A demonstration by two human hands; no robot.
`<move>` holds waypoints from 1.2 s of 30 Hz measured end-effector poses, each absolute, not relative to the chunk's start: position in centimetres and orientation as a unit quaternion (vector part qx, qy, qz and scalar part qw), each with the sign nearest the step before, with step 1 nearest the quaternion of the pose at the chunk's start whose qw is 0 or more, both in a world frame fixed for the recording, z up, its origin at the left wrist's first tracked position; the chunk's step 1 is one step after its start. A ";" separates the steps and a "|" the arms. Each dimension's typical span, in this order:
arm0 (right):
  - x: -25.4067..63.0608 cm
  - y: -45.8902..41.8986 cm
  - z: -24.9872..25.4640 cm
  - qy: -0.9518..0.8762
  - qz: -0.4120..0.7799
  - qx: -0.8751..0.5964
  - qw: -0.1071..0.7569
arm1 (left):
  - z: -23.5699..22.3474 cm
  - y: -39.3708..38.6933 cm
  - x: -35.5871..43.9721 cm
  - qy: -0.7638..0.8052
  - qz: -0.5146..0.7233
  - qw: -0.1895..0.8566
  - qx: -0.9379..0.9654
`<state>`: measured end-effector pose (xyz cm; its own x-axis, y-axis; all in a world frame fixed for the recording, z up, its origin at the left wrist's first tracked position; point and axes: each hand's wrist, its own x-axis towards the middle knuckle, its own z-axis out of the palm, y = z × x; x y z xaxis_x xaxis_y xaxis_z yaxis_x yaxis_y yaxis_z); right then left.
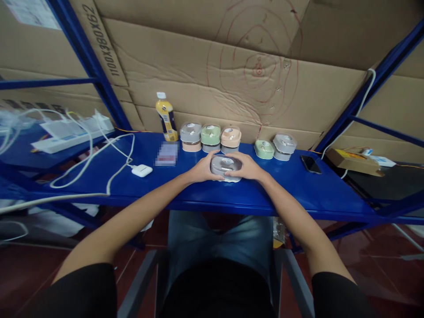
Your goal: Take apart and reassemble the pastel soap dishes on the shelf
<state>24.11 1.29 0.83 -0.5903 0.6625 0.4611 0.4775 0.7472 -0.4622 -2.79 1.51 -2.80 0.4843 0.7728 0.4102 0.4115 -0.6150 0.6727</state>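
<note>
Black cloth of the wearer's shirt [220,289] is filling the bottom edge, closest to the camera, with blue jeans [218,238] showing just beyond. From the left, one bare forearm [145,203] is slanting inward over the blue table [198,194], and the left hand [201,169] is curving round one side of a grey lidded container [225,162], its thumb lying along the near face. The right hand [251,167] is mirroring this pose from the other side, so both hands are grasping the container between them. It is sitting mid-table toward the front, before a peach-and-grey stack [231,138].

Again from the left, the cardboard wall [159,57] is displaying the printed figures "1100X380X62". A yellow bottle [167,118] is wearing a dark label too small to read. Pale stickers are marking the container lids, their print not legible. Red hand-drawn rings [259,70] are spreading across the cardboard.

At far left, white cables [121,142] are covering part of a power strip [73,136] and some dark printed characters. Beside the bottle, a flat rectangle [167,153] is dissolving into pixel blocks. Fingers are hiding the held container's sides, and whether its base is touching the table is hard to tell.
</note>
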 end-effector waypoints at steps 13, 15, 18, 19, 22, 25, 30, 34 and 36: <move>23.3 0.4 0.0 -0.871 0.131 -0.350 0.320 | -2.5 1.7 -4.0 0.372 0.297 0.208 0.854; 23.2 0.3 -0.1 -0.869 0.134 -0.354 0.319 | -2.3 1.6 -4.2 0.365 0.287 0.208 0.861; 23.0 0.2 -0.3 -0.873 0.134 -0.358 0.304 | -2.0 1.6 -4.5 0.356 0.277 0.207 0.868; 22.8 0.1 -0.3 -0.874 0.129 -0.361 0.298 | -2.0 1.6 -4.6 0.356 0.272 0.205 0.870; 22.7 0.0 -0.4 -0.878 0.109 -0.373 0.279 | -2.1 1.9 -4.8 0.360 0.260 0.197 0.874; 23.3 -0.6 -0.2 -0.893 0.090 -0.368 0.242 | -2.4 2.1 -4.9 0.365 0.265 0.188 0.873; 25.7 -3.8 1.3 -0.885 0.019 -0.447 0.132 | -3.0 2.3 -4.5 0.390 0.280 0.159 0.863; 26.8 -6.3 2.7 -0.806 -0.066 -0.587 0.040 | -3.1 2.4 -4.3 0.409 0.256 0.131 0.866; 26.9 -6.2 3.0 -0.773 -0.093 -0.627 0.013 | -3.1 2.4 -4.2 0.410 0.252 0.128 0.867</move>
<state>26.87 -6.17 3.05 -0.2138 0.9672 0.1373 0.9721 0.1967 0.1279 -4.24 2.42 -3.06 0.5357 0.7759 0.3331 0.6471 -0.6306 0.4284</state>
